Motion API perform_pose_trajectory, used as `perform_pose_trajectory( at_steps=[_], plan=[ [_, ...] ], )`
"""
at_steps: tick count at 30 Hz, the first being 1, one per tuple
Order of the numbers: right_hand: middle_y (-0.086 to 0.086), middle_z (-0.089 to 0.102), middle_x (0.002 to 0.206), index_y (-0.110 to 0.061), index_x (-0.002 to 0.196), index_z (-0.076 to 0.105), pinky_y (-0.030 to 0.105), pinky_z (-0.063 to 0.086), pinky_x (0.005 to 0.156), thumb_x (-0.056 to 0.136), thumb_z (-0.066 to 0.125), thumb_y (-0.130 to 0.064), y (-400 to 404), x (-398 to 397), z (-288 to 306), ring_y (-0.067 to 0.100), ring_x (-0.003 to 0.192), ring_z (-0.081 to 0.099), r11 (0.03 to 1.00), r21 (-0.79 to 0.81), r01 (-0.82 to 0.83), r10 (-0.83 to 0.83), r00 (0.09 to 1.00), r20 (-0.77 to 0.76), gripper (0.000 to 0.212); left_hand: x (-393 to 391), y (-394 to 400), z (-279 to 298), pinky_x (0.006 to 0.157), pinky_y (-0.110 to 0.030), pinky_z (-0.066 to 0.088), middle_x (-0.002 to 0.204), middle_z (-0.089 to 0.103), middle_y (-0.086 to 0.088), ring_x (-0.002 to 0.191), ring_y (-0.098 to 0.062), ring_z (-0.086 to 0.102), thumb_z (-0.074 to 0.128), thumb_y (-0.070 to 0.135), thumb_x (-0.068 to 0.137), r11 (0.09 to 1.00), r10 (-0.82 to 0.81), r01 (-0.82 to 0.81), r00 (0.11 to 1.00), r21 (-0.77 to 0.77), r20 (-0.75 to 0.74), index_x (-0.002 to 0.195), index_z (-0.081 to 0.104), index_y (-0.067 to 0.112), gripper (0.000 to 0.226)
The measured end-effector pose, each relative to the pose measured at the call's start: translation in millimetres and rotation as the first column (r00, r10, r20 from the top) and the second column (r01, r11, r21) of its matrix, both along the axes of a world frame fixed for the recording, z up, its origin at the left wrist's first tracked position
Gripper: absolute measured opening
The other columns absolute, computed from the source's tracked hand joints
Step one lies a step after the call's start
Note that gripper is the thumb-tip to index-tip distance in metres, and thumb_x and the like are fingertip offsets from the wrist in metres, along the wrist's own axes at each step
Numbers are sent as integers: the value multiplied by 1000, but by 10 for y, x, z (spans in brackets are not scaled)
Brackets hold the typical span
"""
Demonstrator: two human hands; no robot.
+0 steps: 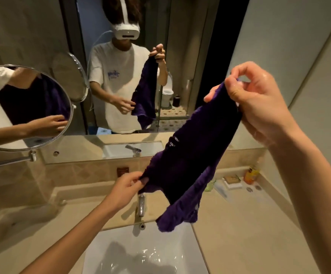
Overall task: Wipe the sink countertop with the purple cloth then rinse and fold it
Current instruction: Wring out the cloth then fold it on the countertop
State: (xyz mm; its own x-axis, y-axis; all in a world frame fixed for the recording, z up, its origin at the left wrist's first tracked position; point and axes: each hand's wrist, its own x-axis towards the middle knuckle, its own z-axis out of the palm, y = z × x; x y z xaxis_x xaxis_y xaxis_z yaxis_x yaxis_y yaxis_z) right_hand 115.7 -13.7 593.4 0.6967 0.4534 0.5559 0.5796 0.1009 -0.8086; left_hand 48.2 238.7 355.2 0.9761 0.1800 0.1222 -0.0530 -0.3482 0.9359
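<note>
Purple cloth [192, 155], held aloft over the sink [145, 252], one corner pinched in each grip, right hand [259, 103] high, left hand [127, 189] low; risk: wet corner slips free, cloth drops into basin, fold lost.

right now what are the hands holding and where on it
Both hold the purple cloth over the sink: the right hand pinches its top edge, raised high; the left hand pinches a lower edge.
</note>
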Motion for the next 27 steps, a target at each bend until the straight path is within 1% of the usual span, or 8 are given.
perform_pose_trajectory(
  at_steps=[4,7,10,12,16,19,23,27],
  plan=[
    [10,66,87,-23,90,49,42,52,80,101,56,-16,-262,83,-83,29,88,62,984,37,172,-174,984,47,14,79,122,104,65,-27,50,82,71,-1,74,-13,64,43,28,107,985,117,-102,988,-139,105,100,68,14,30],
    [1,49,78,-30,84,49,35,37,66,94,53,-24,-511,145,-316,15,70,44,909,26,416,-417,906,71,12,197,253,382,64,-17,42,78,66,5,70,1,56,44,35,107,989,149,-150,958,-16,245,87,66,26,31],
    [-2,46,78,-30,84,47,27,33,62,96,51,-26,-793,172,-644,9,68,40,815,-13,579,-579,816,10,13,310,414,778,69,-22,40,71,63,18,67,5,52,51,60,92,971,-20,-47,961,234,275,81,68,34,33],
    [7,47,80,-32,83,49,28,35,61,98,53,-27,-955,151,-825,14,68,43,785,-46,618,-619,780,-94,17,318,433,1035,63,-23,39,67,59,14,64,3,48,59,82,75,958,-196,143,960,249,200,82,66,20,62],
    [-5,58,55,-19,82,47,14,39,41,102,53,-5,-1194,79,-974,2,42,52,848,36,528,-462,771,-438,25,271,385,1472,66,-24,52,80,69,-6,74,-15,64,67,35,89,900,-436,436,900,8,27,89,68,0,35],
    [10,64,78,-18,91,51,19,52,52,93,60,2,-1430,41,-953,13,61,65,918,178,354,-218,826,-519,22,285,340,1625,80,-33,61,103,72,-19,92,-26,71,63,8,90,869,-488,485,873,-94,-11,109,68,-5,24],
    [10,70,89,-14,100,57,24,58,71,74,72,-1,-1812,116,-938,19,79,68,969,162,188,-96,885,-455,33,300,153,1669,87,-32,61,119,70,-27,100,-27,72,64,8,89,885,-446,444,895,-142,13,118,69,-2,31],
    [1,68,87,-13,93,64,22,52,79,72,78,-5,-2176,239,-981,13,83,62,966,-14,260,-256,942,-218,26,244,-217,1645,82,-29,62,111,75,-20,97,-23,74,94,38,63,896,-395,407,913,-178,97,115,73,5,65]
  ],
)
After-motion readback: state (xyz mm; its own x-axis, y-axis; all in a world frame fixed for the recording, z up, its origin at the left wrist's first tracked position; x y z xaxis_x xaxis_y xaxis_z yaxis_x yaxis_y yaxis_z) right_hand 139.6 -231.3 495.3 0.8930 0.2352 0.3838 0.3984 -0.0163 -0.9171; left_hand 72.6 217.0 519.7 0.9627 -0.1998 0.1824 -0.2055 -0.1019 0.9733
